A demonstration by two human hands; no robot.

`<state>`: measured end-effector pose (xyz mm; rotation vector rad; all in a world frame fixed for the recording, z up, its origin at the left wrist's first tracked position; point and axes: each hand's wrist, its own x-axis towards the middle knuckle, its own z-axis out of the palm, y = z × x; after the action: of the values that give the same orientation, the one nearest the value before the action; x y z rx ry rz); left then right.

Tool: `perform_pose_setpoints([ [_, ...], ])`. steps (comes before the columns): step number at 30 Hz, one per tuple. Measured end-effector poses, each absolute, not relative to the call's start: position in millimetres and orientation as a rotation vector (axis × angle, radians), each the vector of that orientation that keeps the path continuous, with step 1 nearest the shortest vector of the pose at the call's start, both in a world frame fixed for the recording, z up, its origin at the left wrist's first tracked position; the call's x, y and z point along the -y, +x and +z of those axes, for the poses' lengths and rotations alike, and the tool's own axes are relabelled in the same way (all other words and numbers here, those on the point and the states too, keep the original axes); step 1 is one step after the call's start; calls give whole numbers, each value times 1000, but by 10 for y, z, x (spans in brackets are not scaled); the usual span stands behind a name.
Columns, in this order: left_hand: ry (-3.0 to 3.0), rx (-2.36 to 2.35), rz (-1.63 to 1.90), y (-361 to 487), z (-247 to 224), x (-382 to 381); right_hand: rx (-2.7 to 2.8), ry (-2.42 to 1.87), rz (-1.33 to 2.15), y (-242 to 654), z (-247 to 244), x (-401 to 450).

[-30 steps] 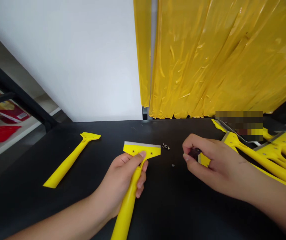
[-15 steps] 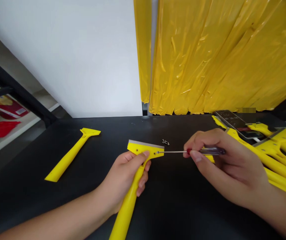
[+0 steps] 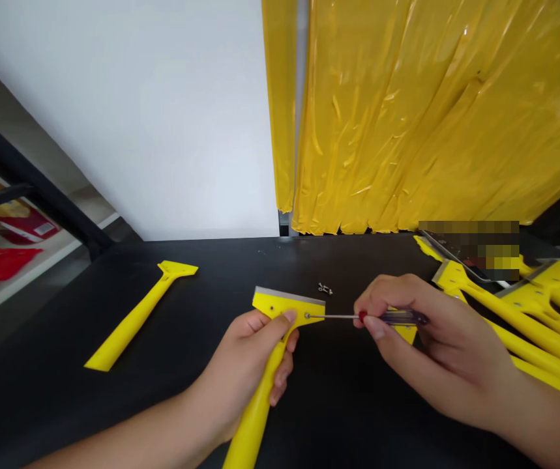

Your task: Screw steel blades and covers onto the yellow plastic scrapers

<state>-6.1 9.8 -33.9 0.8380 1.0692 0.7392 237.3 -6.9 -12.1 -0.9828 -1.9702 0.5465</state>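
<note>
My left hand (image 3: pixel 255 352) is wrapped round the neck of a yellow scraper (image 3: pixel 253 417), its thumb pressed on the head below a grey metal blade (image 3: pixel 289 296). Between the fingers of my right hand (image 3: pixel 426 345) is a screwdriver (image 3: pixel 392 317) with a red collar and a dark clear handle. The screwdriver's thin shaft points left, and its tip is at a small screw (image 3: pixel 308 316) on the right part of the scraper head. Several loose screws (image 3: pixel 325 288) lie on the black table just behind the blade.
A yellow scraper without a visible blade (image 3: pixel 137 312) lies at the left. Several yellow scrapers (image 3: pixel 544 326) are piled at the right, near a partly blurred phone (image 3: pixel 448 251). Yellow plastic sheeting (image 3: pixel 407 117) and a white panel (image 3: pixel 162 117) stand behind the table (image 3: pixel 40 365).
The screw and screwdriver tip have shifted slightly left on the scraper head, to the hole there. My right hand has moved slightly left. The whole view has shifted a little.
</note>
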Motion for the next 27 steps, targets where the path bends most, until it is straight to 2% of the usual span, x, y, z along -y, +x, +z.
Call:
perform_pose_setpoints([
  [5,867,-1081,714,-60,-350,-104,2069,-997,412,2360,-64,74],
  [11,907,-1124,710,-65,-360,-97,2202,-1167,-22,2323,91,120],
  [16,928,-1149,701,-49,-386,-77,2296,-1221,-234,2254,145,196],
  [22,943,-1181,694,-32,-369,-61,2297,-1227,-231,2236,123,235],
  [27,935,-1179,680,-27,-375,-59,2314,-1274,-97,2284,155,247],
])
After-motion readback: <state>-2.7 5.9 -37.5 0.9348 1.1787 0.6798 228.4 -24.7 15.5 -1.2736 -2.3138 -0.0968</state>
